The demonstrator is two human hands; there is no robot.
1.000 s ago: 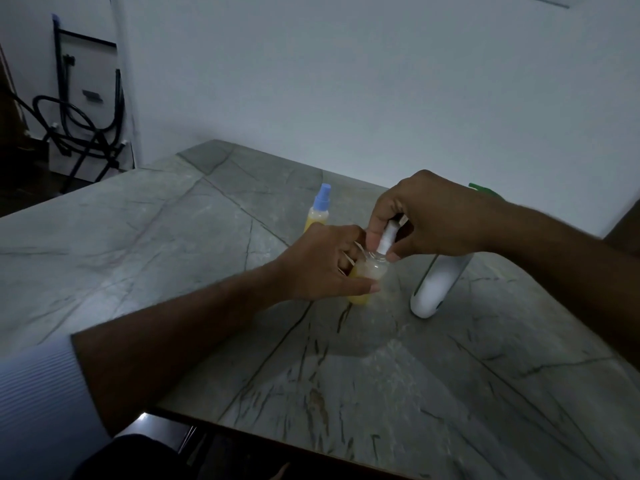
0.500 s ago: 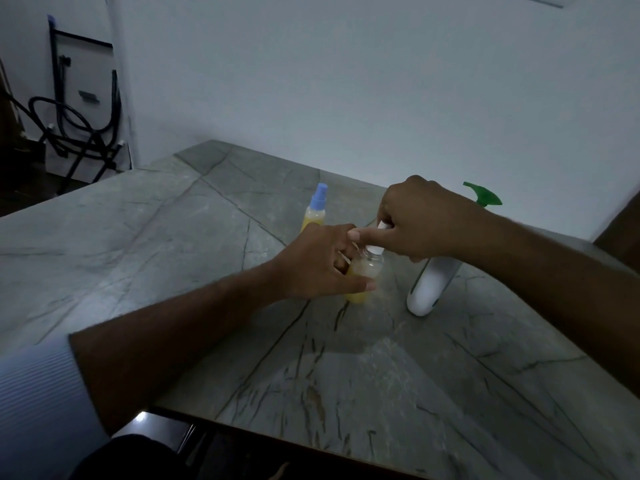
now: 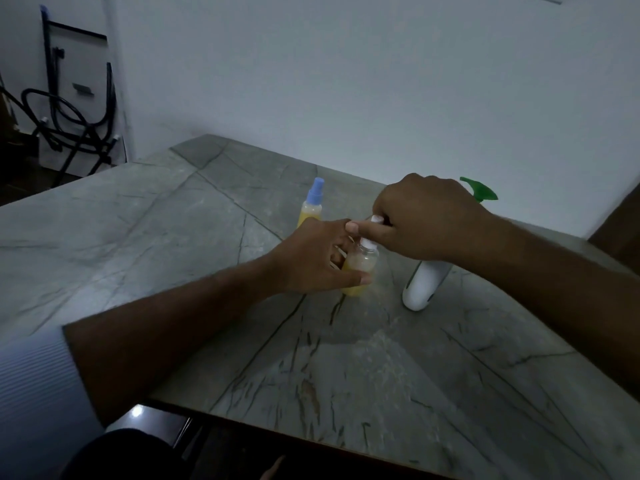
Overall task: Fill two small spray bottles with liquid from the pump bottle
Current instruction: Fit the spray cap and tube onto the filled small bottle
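A small spray bottle with yellow liquid inside is seen near the middle of the frame, standing on the gray stone table. It is held low down by the left hand, whose fingers and thumb are curled round it. Its white spray top is pinched from above by the right hand, with the thumb and fingers closed on it.

A second small spray bottle is seen just behind the left hand, a little up and left of the middle. It is filled with yellow liquid and is closed by a blue top. It is touched by no hand.

The white pump bottle is seen to the right of the held bottle, partly hidden under the right wrist. Its green pump head is seen above the wrist, at the upper right.

A pale blue sleeve is seen at the lower left of the frame. Black metal legs and tubes are seen by the wall at the upper left.
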